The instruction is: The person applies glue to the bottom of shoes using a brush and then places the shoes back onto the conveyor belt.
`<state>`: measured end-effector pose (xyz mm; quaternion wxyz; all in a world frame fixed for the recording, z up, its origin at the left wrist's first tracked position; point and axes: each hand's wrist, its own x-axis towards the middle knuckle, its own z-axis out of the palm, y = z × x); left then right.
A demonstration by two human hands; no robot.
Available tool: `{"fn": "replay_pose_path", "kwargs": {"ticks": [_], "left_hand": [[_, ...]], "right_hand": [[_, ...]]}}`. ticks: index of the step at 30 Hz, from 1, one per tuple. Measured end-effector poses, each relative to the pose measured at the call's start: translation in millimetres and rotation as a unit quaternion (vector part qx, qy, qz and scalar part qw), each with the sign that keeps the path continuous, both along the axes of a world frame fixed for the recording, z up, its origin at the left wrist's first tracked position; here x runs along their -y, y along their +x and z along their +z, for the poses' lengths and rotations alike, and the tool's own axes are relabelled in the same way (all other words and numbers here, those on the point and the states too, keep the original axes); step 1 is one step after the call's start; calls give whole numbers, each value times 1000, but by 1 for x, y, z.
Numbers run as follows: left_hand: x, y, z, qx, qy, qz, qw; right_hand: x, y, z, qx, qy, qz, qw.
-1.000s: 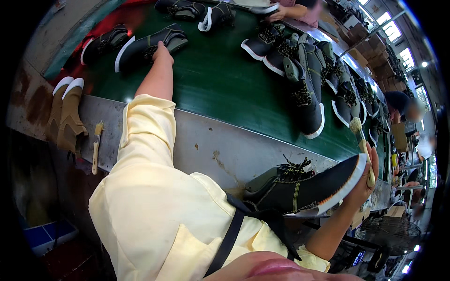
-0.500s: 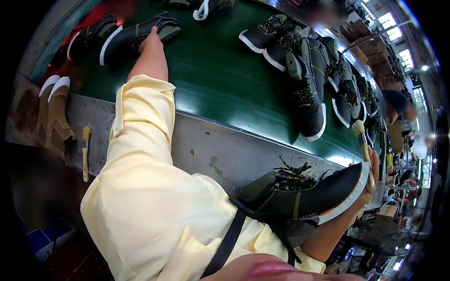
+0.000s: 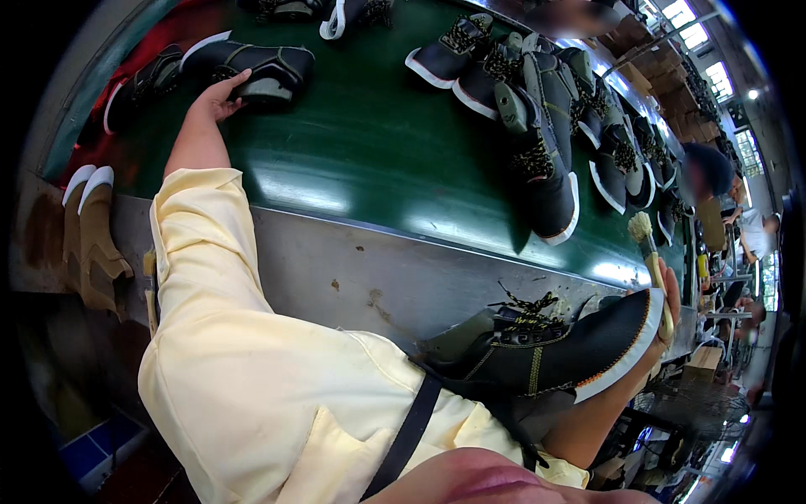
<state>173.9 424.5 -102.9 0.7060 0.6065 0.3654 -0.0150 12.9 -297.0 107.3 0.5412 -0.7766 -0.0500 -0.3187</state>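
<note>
At the far left, my left hand [image 3: 220, 99] is against a black shoe [image 3: 290, 63] with a white toe edge, fingers apart and not wrapped round it. That shoe lies tilted on the green work surface [image 3: 378, 143]. My right hand [image 3: 672, 290], partly hidden, grips a paintbrush [image 3: 655, 260] with pale bristles pointing up. Against the same hand and forearm rests another black shoe [image 3: 571, 340], white-edged, with yellow stitching and dark laces, its toe to the right.
Several black shoes [image 3: 550, 197] crowd the right of the green surface. A dark shoe [image 3: 143, 84] stands far left. Tan boots [image 3: 101, 227] and a second brush [image 3: 150, 277] lie by the metal ledge [image 3: 311, 260]. People [image 3: 756, 235] are at the right.
My left hand has shifted left and down off the shoe's top to its near side. That shoe has turned onto its side. My right hand keeps its grip on the paintbrush.
</note>
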Motion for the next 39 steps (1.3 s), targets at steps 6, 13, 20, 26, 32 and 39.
{"fn": "replay_pose_path", "kwargs": {"ticks": [6,13,20,26,32,39], "left_hand": [[26,-5,23,33,95,105,989],[165,8,132,307,599,-67,737],[497,-147,184,343,60,-701,622],[558,-167,195,307,100,-712,623],[563,-184,192,311,101,-607,725],[542,-171,124,340,-239,-451,790]], "right_hand": [[-7,2,-6,30,13,0,999],[-8,-7,10,2,61,33,998],[-11,-19,19,-29,118,38,992],[34,-35,15,86,-81,19,993],[87,-52,18,147,-36,-32,988],[176,-84,-5,-23,88,-40,995]]}}
